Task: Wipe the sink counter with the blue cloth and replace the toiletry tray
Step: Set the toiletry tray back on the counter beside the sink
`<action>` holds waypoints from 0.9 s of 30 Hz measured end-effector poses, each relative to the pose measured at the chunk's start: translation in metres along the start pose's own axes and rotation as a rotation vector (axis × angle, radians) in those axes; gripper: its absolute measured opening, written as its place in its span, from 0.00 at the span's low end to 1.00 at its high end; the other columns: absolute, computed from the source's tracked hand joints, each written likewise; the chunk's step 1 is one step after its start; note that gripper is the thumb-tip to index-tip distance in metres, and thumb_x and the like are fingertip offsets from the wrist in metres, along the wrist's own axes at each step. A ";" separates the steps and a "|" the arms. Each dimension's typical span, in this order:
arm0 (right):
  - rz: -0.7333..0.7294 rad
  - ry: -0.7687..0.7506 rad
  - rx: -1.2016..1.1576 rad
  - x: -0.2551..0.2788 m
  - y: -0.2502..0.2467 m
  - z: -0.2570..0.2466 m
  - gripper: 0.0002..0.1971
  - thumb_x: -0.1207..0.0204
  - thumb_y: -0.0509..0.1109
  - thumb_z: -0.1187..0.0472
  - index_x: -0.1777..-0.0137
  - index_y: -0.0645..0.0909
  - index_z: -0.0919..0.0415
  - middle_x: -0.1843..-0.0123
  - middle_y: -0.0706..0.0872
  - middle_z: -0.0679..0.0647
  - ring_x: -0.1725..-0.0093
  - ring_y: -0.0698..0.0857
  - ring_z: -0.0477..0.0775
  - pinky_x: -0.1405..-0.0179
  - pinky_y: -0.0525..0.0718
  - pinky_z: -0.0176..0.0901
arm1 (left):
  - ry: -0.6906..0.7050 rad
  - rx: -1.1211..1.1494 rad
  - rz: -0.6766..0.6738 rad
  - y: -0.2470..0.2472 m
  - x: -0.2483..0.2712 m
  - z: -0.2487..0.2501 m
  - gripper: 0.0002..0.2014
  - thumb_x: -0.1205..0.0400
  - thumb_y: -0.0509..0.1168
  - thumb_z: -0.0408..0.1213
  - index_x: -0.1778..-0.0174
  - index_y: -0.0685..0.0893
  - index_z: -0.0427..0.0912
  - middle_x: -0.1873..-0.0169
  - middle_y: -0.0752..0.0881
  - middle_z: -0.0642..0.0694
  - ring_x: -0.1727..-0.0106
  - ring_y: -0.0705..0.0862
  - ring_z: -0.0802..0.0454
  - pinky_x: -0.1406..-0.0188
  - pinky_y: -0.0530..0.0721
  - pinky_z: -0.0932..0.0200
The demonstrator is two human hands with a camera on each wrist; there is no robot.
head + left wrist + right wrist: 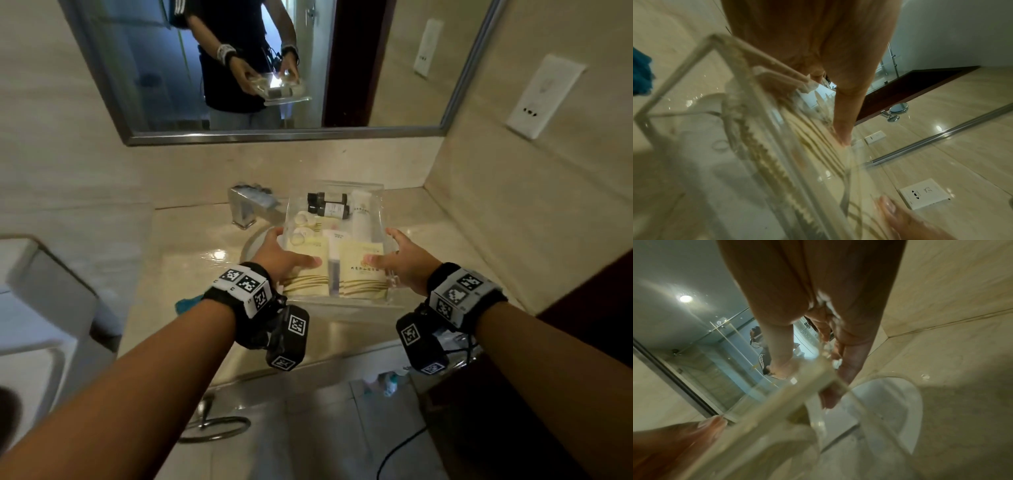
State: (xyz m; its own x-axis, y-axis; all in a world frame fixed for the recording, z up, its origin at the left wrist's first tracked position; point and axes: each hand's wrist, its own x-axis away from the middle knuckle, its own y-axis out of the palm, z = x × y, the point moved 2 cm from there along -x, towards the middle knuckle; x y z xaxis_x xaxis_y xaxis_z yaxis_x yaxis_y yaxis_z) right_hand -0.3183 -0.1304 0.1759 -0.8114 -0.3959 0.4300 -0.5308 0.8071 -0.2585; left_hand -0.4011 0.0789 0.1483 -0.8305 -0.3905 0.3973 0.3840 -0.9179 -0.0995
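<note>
A clear toiletry tray (376,192) is held between both hands above the sink basin (890,402). It carries two dark-capped bottles (329,204), a white tube (361,215) and cream sachets (363,274). My left hand (281,253) grips the tray's left side, thumb on top of a sachet and fingers underneath. My right hand (404,257) grips the right side the same way. The tray's edge runs across the left wrist view (684,78) and the right wrist view (777,402). The blue cloth (186,303) lies bunched on the counter, mostly hidden behind my left wrist, and shows again in the left wrist view (641,73).
The beige counter (178,260) runs along the wall with a chrome faucet (245,209) behind the basin. A mirror (376,68) hangs above, and wall outlets (544,96) sit on the right wall. A white fixture (34,308) stands at the left, a towel ring (212,428) below the counter.
</note>
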 end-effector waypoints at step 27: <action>0.023 0.053 -0.066 -0.160 -0.106 0.026 0.34 0.29 0.73 0.71 0.26 0.64 0.57 0.37 0.82 0.67 0.41 0.84 0.66 0.48 0.86 0.56 | -0.062 -0.055 -0.108 0.102 -0.166 0.026 0.47 0.35 0.79 0.24 0.23 0.62 0.44 0.40 0.82 0.42 0.39 0.82 0.40 0.41 0.83 0.44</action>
State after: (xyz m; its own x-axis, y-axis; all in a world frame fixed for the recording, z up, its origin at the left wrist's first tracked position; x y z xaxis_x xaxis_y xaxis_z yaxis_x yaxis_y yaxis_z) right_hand -0.1382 -0.1642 0.1120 -0.8081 -0.3551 0.4699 -0.4938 0.8434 -0.2119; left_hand -0.2138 0.0522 0.0959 -0.8387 -0.2854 0.4639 0.2692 -0.9576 -0.1024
